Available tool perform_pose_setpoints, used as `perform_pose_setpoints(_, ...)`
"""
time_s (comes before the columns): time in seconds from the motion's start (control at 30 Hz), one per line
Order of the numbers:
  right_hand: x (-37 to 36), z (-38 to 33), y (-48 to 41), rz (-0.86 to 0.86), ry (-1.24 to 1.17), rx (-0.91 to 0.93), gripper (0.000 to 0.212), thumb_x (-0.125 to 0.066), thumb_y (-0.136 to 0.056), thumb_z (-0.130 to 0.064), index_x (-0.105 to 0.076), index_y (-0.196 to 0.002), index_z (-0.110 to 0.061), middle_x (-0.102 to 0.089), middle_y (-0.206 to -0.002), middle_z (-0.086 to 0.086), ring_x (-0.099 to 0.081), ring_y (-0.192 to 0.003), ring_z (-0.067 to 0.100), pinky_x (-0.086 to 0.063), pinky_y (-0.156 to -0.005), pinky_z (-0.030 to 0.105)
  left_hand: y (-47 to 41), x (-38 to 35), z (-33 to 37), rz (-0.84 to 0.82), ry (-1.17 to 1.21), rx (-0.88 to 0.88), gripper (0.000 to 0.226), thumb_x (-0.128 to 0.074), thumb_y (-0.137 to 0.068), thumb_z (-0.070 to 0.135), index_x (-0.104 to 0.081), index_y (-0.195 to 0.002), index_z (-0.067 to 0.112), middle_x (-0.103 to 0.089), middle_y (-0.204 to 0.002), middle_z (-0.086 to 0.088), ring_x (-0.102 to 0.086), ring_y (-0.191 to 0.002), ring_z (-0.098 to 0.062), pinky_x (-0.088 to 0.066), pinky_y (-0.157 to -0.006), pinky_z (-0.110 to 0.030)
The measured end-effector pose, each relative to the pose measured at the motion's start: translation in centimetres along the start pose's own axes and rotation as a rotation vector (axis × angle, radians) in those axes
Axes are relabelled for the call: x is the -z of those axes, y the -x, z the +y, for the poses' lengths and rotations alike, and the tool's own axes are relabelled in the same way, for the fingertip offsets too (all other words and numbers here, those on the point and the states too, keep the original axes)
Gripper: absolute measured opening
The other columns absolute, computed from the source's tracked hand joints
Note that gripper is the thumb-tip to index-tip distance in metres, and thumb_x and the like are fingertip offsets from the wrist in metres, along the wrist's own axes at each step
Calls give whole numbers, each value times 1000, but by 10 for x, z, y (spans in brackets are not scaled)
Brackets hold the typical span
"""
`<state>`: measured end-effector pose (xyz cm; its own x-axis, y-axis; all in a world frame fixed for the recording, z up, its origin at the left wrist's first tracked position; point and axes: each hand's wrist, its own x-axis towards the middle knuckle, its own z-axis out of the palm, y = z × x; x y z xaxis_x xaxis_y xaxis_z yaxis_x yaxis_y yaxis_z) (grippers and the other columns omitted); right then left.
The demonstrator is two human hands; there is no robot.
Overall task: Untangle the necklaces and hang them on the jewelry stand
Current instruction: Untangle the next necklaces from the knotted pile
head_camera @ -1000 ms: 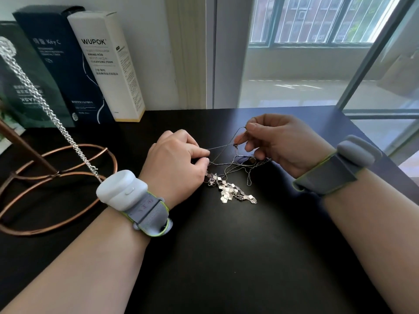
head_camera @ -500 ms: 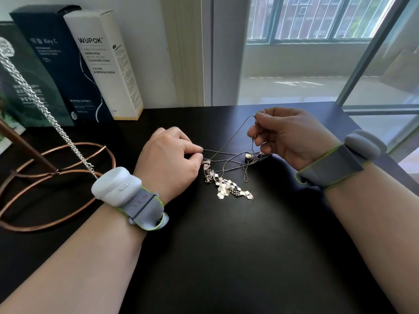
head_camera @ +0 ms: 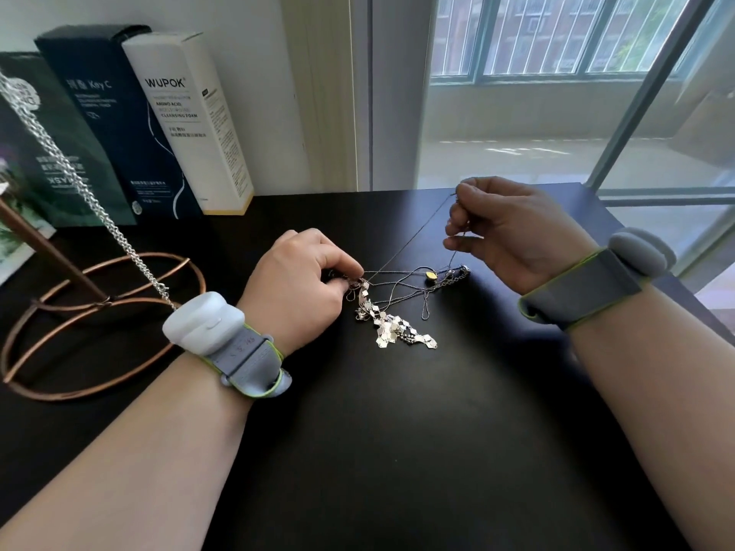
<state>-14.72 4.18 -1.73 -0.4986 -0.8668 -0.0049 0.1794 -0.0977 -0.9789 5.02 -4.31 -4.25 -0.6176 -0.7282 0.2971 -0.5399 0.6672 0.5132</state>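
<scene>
Fingers [head_camera: 343,265] of left hand [head_camera: 294,280] pinching tangled necklaces [head_camera: 397,324], right hand [head_camera: 513,232] pinching thin chain [head_camera: 415,232], silver chain [head_camera: 99,210] on stand [head_camera: 51,250]

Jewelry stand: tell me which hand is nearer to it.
Left. The left hand sits just right of the copper jewelry stand, pinching the tangled necklaces. The right hand is farther right, beyond the tangle, holding a thin chain up.

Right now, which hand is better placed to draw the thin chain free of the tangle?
Right. The right hand pinches the thin chain raised and taut, while the left hand holds the tangle on the table.
</scene>
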Motion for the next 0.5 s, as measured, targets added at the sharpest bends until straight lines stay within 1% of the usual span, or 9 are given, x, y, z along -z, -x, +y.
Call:
perform_pose_setpoints(0.07,3,0,-1,9,-47,-32,18,-49,-95,-9,-55,-78,-12,-51,-56,2,-51,-50,17,-51,-53,32,0,0,-1,-3,-13,4,16,-68,-80,17,-73,-82,31,-62,-90,10,-48,-91,-11,-36,-82,-20)
perform_pose_setpoints(0.1,4,0,-1,17,-40,-44,17,-50,-95,-10,-55,-79,-12,-50,-58,2,-49,-48,16,-49,-49,30,0,1,-1,1,-17,6,16,-68,-80,17,-73,-81,32,-62,-89,9,-48,-91,-11,-36,-81,-21)
perform_pose_setpoints(0.17,7,0,-2,45,40,-47,15,-52,-94,-11,-55,-80,-14,-49,-60,3,-43,-44,15,-37,-41,23,0,1,-2,11,-23,14,18,-67,-80,15,-73,-80,32,-62,-89,8,-48,-90,-12,-37,-81,-21)
perform_pose_setpoints(0.23,10,0,-3,77,149,-22,14,-54,-93,-12,-56,-79,-15,-50,-60,3,-40,-43,14,-27,-37,18,0,1,-3,20,-30,21,19,-66,-80,13,-73,-80,31,-62,-88,8,-48,-89,-12,-36,-80,-20)
perform_pose_setpoints(0.37,15,-3,-3,100,291,22,10,-58,-90,-10,-59,-80,-12,-55,-62,5,-36,-39,12,-21,-35,14,0,3,-6,26,-62,30,23,-64,-80,11,-73,-78,32,-61,-87,8,-48,-90,-13,-35,-79,-20)
perform_pose_setpoints(0.5,22,-9,-2,94,323,-11,5,-60,-87,-6,-61,-84,-10,-59,-63,8,-37,-41,12,-20,-35,16,-2,7,-9,39,-100,47,25,-62,-79,9,-73,-76,31,-60,-87,8,-45,-89,-12,-32,-76,-20)
